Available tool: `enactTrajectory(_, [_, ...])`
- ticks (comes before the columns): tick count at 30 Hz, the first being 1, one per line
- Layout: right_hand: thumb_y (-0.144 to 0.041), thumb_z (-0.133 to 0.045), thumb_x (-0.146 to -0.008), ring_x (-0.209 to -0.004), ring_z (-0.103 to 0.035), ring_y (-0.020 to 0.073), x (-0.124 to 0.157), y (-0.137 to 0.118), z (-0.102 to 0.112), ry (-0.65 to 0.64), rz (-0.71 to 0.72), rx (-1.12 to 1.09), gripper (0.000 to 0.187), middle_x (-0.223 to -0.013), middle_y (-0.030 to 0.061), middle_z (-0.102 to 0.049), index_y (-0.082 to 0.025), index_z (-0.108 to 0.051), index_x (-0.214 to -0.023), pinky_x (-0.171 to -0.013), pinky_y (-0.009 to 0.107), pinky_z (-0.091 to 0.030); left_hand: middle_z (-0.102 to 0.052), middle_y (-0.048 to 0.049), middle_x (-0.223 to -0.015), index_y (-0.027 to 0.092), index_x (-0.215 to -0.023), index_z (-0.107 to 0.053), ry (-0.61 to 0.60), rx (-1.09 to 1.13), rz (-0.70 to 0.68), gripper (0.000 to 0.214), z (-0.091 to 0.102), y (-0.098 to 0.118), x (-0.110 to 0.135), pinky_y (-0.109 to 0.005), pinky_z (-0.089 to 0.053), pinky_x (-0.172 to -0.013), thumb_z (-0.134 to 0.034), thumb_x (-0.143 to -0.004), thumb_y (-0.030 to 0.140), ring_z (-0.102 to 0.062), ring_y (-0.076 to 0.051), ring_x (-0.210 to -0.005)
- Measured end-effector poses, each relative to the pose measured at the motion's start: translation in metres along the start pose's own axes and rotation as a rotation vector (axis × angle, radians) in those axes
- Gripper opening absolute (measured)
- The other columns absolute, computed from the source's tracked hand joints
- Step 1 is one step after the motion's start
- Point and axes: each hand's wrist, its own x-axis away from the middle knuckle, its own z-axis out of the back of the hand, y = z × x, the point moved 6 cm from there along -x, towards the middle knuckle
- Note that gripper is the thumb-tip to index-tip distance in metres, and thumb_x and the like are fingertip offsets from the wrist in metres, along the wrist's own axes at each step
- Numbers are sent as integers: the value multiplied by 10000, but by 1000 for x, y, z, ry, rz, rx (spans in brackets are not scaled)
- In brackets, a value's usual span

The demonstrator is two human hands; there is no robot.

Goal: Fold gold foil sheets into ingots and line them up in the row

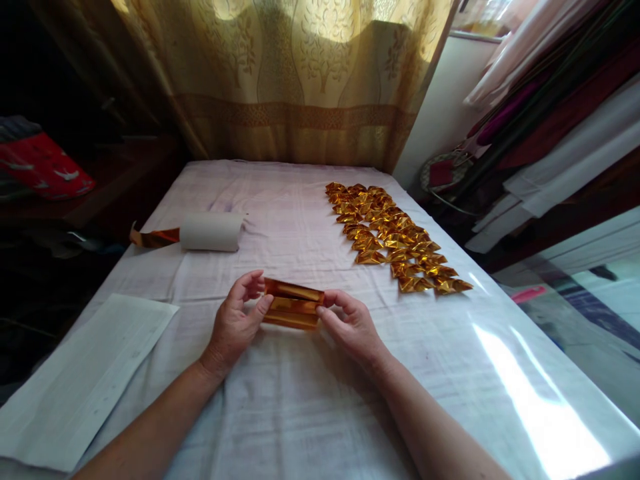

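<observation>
A folded piece of shiny gold paper [294,304] lies lengthwise between my two hands, just above the white-covered table [280,400]. My left hand [235,325] pinches its left end between thumb and curled fingers. At the right end, my right hand [350,323] grips it with its fingertips. Both forearms reach in from the bottom of the view.
Several folded gold paper pieces [397,240] lie in rows at the back right. A white roll [210,231] with a gold strip [155,237] trailing left sits at the back left. A white paper sheet [75,380] lies at the near left. A curtain hangs behind the table.
</observation>
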Motion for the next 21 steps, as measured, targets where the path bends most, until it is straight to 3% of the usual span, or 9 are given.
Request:
enactTrajectory(3, [-307, -601, -826, -777, -682, 185, 0, 4, 5, 126, -13, -3, 137, -812, 15, -730, -220, -689, -886, -752, 303, -550, -603, -91, -1232, 223, -1237, -550, 145, -252, -275, 349, 10, 34, 6, -409, -499, -1004, -616, -902, 295, -589, -232, -1165])
enactTrajectory(5, [-317, -605, -835, -782, -682, 188, 1, 6, 9, 214, -7, 5, 142, -823, 19, -730, -221, -684, -904, -763, 312, -552, -628, -61, -1169, 249, -1180, -589, 80, -324, -413, 260, 3, 51, 13, -381, -504, -1003, -596, -920, 231, -612, -208, -1122])
enactTrajectory(7, [-310, -610, -844, -792, -678, 193, 3, 5, 9, 256, 31, 32, 133, -840, 26, -729, -223, -680, -917, -769, 323, -548, -662, -50, -1138, 259, -1175, -609, -70, -352, -488, 240, -11, 60, 21, -346, -525, -968, -556, -946, 207, -636, -191, -1085])
enactTrajectory(10, [-275, -612, -867, -809, -672, 197, 7, -6, 4, 243, 142, 92, 104, -858, 30, -728, -234, -682, -932, -787, 339, -528, -669, -80, -1214, 233, -1277, -578, -187, -369, -467, 312, -25, 59, 28, -357, -532, -974, -533, -970, 263, -633, -211, -1132])
enactTrajectory(15, [-218, -605, -894, -834, -675, 197, 11, -27, -5, 163, 290, 207, 93, -867, 19, -733, -251, -675, -946, -815, 352, -487, -631, -107, -1326, 227, -1343, -563, -187, -331, -374, 408, -30, 51, 30, -395, -519, -1024, -539, -966, 380, -617, -248, -1202])
enactTrajectory(21, [-220, -596, -908, -965, -663, 213, 13, -34, -15, 53, 441, 286, 126, -878, 18, -745, -256, -679, -996, -894, 380, -466, -741, -64, -1109, 231, -1137, -708, -232, -213, -226, 303, -30, 47, 29, -334, -562, -928, -597, -925, 418, -697, -230, -1030])
